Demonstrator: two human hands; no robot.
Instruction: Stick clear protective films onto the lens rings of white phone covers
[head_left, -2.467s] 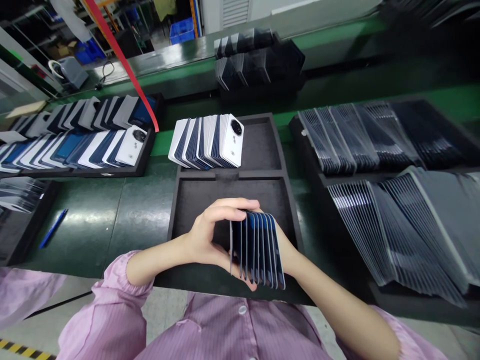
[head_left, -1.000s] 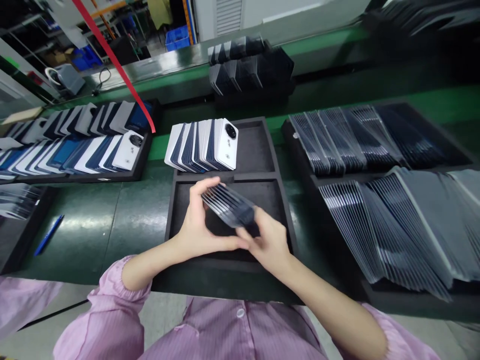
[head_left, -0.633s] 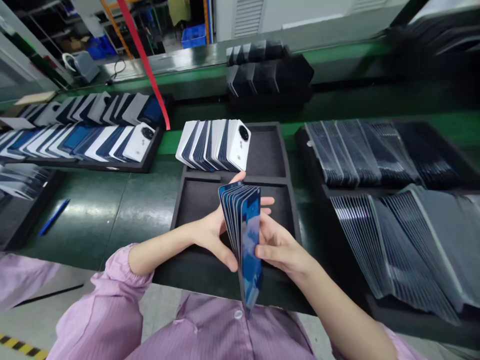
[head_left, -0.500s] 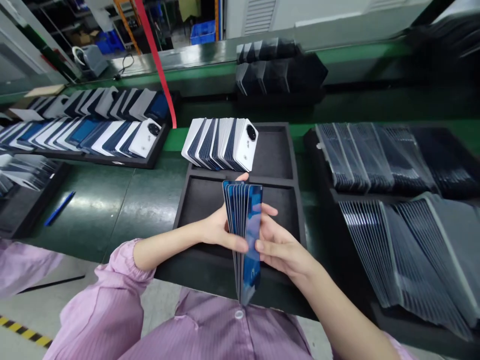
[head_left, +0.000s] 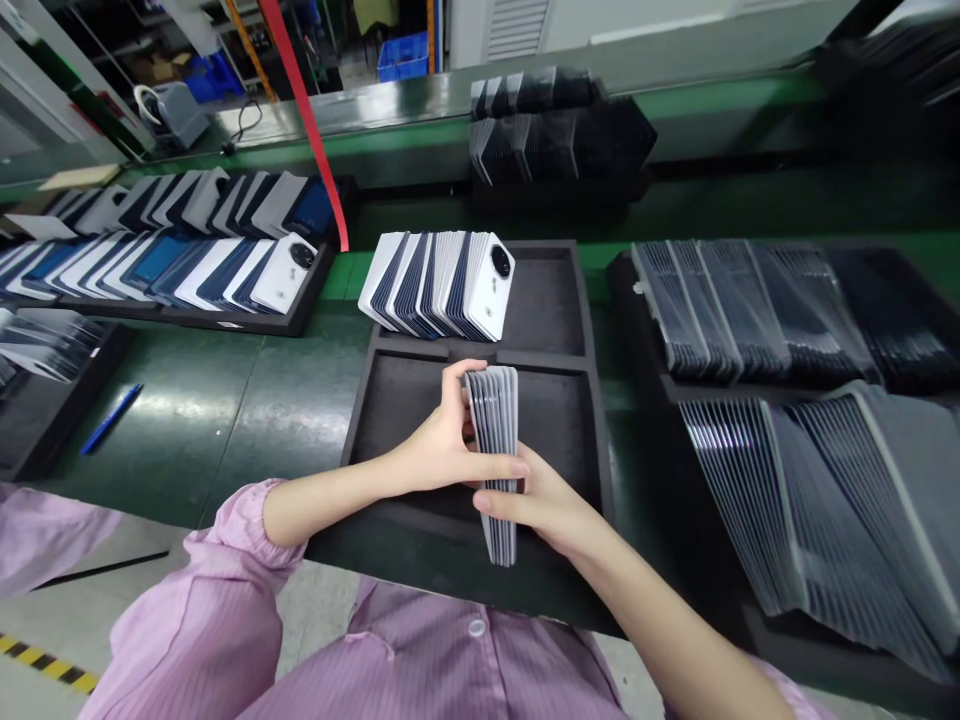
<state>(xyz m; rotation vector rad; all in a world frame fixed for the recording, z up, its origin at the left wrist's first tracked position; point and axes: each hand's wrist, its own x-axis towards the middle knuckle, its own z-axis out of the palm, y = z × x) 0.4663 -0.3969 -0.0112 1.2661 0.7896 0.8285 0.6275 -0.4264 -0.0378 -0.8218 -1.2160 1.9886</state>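
A stack of thin phone panels (head_left: 495, 415), their silvery-grey edges toward me, stands nearly upright between my two hands. My left hand (head_left: 439, 445) is wrapped round its left side, thumb across the front and a finger near the top. From the lower right, my right hand (head_left: 551, 500) grips the same stack with its thumb in front; its other fingers are hidden behind. Below the panels lies a black two-section tray (head_left: 592, 420). Its far section holds a leaning row of white and dark-blue phone back covers (head_left: 491, 290), the nearest with a round black camera area.
On the right, a black tray (head_left: 622, 290) holds several rows of clear-edged panels (head_left: 739, 500). More phone covers (head_left: 217, 270) fill trays at the left, near a blue pen (head_left: 111, 418). Dark panels (head_left: 562, 150) stand at the back. A red strip (head_left: 304, 110) hangs at upper left.
The stack has turned in my hands: its blue face showed before, now grey edges show. My left fingers have moved up its side, and my right hand has shifted slightly left.
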